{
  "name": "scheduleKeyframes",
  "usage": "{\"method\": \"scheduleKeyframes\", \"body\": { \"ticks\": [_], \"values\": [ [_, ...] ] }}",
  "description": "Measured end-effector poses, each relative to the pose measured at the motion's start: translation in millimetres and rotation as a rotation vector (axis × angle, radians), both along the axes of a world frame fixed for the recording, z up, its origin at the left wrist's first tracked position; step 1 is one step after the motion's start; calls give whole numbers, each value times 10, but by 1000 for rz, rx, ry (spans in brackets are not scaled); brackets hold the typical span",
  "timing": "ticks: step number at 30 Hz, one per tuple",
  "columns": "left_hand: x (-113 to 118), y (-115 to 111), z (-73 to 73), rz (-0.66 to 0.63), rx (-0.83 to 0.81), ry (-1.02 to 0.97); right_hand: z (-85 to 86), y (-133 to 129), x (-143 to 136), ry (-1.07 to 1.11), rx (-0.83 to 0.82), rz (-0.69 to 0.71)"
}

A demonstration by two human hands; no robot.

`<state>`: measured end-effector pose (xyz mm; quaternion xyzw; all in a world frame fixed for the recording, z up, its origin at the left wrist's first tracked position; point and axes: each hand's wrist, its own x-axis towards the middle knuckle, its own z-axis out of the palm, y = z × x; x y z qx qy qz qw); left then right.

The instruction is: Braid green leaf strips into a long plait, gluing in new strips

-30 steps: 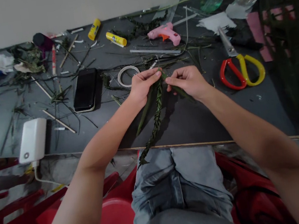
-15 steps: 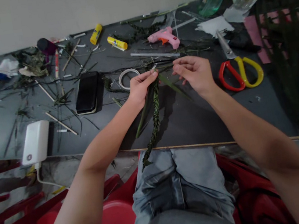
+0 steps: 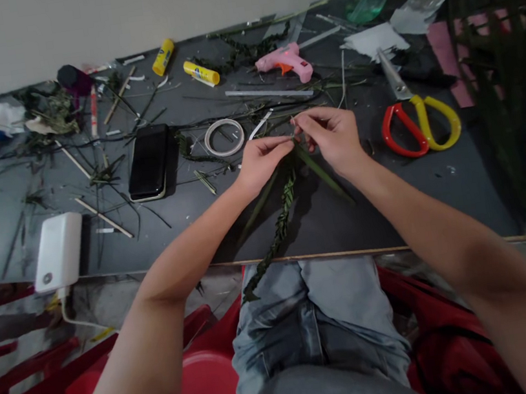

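Returning from three o'clock, the right hand [image 3: 334,137], its hold unclear, rejoins the left hand [image 3: 261,163] pinching the braid [image 3: 286,203]: two-handed work resumes.

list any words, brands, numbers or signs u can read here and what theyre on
None can be read.
Left yellow glue stick: dark print, too small and blurred.
Right yellow glue stick: dark print, also illegible.
White power bank: round dark mark, no legible text.
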<state>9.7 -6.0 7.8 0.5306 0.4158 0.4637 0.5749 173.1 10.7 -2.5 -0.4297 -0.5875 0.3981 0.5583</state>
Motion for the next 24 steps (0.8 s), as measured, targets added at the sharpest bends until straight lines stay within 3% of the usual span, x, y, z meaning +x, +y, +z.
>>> {"method": "scheduleKeyframes", "body": {
  "ticks": [6, 17, 24],
  "values": [
    [7, 20, 18, 131, 74, 113, 102, -137, -40, -206, 121, -70],
    [21, 82, 27, 14, -80, -21, 162, -126, 42, -318, 193, 56],
    [78, 20, 91, -81, -104, -88, 102, 33, 127, -203, 113, 73]
  ]
}}
